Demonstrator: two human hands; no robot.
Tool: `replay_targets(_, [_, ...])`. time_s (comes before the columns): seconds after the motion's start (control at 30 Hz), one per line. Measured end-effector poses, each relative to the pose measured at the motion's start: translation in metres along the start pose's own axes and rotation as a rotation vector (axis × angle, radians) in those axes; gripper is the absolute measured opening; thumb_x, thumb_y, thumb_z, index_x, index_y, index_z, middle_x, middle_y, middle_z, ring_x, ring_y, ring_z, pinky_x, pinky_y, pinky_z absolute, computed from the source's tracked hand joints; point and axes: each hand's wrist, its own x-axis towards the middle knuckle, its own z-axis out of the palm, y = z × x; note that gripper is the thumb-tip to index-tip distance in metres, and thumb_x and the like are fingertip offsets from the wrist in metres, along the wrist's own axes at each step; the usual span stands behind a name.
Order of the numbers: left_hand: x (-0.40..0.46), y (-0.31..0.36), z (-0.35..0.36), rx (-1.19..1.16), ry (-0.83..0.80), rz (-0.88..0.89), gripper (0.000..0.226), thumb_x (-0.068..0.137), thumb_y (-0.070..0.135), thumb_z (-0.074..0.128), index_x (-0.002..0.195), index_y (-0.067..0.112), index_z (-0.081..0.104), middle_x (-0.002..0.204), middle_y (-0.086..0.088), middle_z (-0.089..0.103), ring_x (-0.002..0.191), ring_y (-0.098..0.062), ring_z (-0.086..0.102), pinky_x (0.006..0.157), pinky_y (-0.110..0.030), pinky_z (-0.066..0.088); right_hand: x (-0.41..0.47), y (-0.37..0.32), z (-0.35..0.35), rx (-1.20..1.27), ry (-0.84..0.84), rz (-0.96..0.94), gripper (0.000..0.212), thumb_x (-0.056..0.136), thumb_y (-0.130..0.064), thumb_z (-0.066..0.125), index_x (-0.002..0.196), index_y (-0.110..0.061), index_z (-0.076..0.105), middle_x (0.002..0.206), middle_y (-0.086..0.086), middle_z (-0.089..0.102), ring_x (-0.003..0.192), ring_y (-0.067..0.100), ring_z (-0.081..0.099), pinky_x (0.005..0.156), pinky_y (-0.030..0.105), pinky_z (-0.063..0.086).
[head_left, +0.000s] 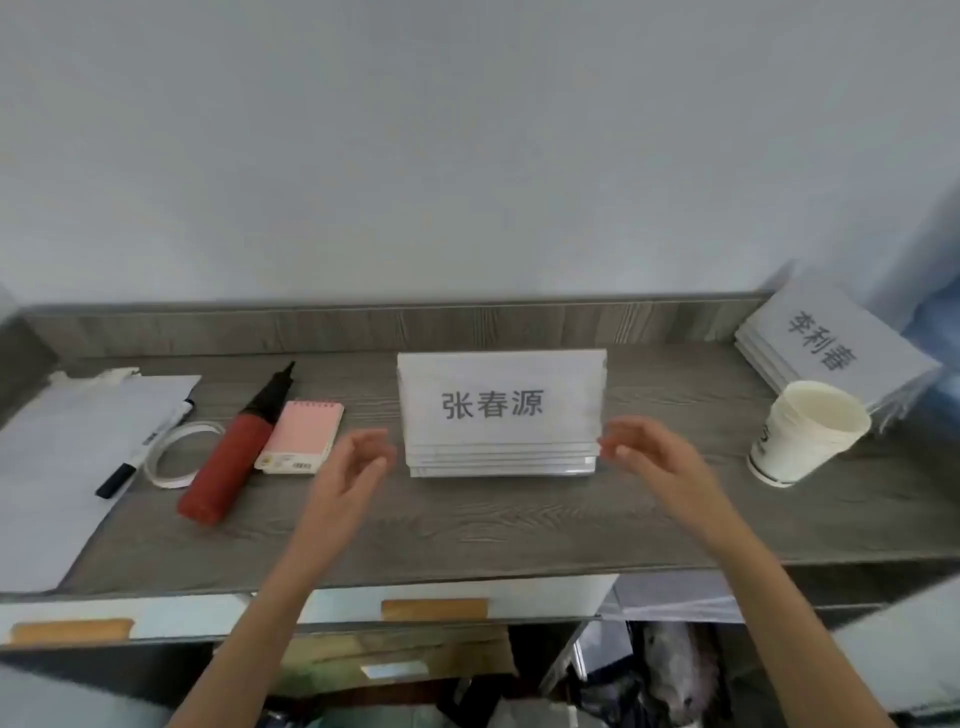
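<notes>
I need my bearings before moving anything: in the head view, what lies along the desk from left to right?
Left to right: paper sheets, red pump, pink notepad, left hand, stack of name plates, right hand, paper cup.

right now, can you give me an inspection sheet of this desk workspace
surface: grey wood-grain desktop with low back ledge
job's things: stack of clear acrylic name plates, mid-desk, printed text facing the camera
clutter: red balloon pump with black nozzle, pink spiral notepad, clear tape roll, black-and-white marker pen on white paper sheets, white paper cups, second flat pile of name plates
grips: left hand and right hand flank the stack, fingers relaxed, contact unclear
cables: nothing seen
surroundings: pale wall, drawers with wooden handles below
</notes>
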Motion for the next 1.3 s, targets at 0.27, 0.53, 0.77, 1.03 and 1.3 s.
replay_targets(0.27, [0.051, -0.001, 0.032, 0.063, -0.208, -0.156, 0.054, 0.087, 0.022, 0.053, 0.135, 0.015, 0.027, 0.128, -0.003, 0.051, 0.114, -0.016, 0.051, 0.097, -0.033, 0.04, 0.042, 0.011, 0.012, 0.031, -0.074, 0.141, 0.077, 0.086, -0.033, 0.055, 0.146, -0.025, 0.006, 0.126, 0.002, 0.051, 0.113, 0.016, 0.052, 0.099, 0.035, 0.04])
replay_targets(0.53, [0.062, 0.009, 0.033, -0.054, -0.07, 0.0, 0.05, 0.087, 0.008, 0.052, 0.132, 0.019, 0.032, 0.106, 0.003, 0.061, 0.089, -0.01, 0.065, 0.069, -0.016, 0.054, 0.058, 0.005, 0.029, 0.248, 0.054, -0.002, 0.045, 0.086, -0.017, 0.058, 0.127, -0.024, 0.041, 0.12, 0.009, 0.061, 0.101, 0.015, 0.063, 0.077, 0.023, 0.057])
replay_targets(0.77, [-0.003, 0.016, 0.003, -0.052, 0.159, -0.048, 0.05, 0.083, 0.01, 0.059, 0.129, 0.016, 0.041, 0.102, 0.002, 0.07, 0.088, -0.015, 0.069, 0.069, -0.026, 0.058, 0.054, -0.009, 0.052, 0.241, -0.127, -0.077, 0.046, 0.082, -0.024, 0.059, 0.126, -0.023, 0.046, 0.118, 0.003, 0.063, 0.1, 0.013, 0.064, 0.079, 0.024, 0.057])
replay_targets(1.03, [-0.16, 0.029, -0.006, 0.006, 0.832, -0.168, 0.045, 0.076, 0.033, 0.063, 0.118, 0.032, 0.046, 0.084, 0.027, 0.071, 0.08, -0.004, 0.068, 0.066, -0.018, 0.055, 0.035, -0.053, 0.125, 0.222, -0.74, -0.199, 0.048, 0.079, -0.026, 0.062, 0.125, -0.026, 0.048, 0.108, -0.012, 0.065, 0.093, 0.001, 0.065, 0.074, 0.022, 0.056])
replay_targets(1.3, [-0.378, 0.042, 0.104, -0.093, 1.659, -0.392, 0.058, 0.064, 0.042, 0.061, 0.118, 0.022, 0.05, 0.083, 0.001, 0.073, 0.082, -0.024, 0.066, 0.075, -0.043, 0.055, -0.113, -0.059, 0.203, 0.061, -1.562, -0.282, 0.042, 0.082, -0.032, 0.065, 0.121, -0.028, 0.051, 0.112, -0.006, 0.065, 0.098, 0.003, 0.062, 0.085, 0.026, 0.053])
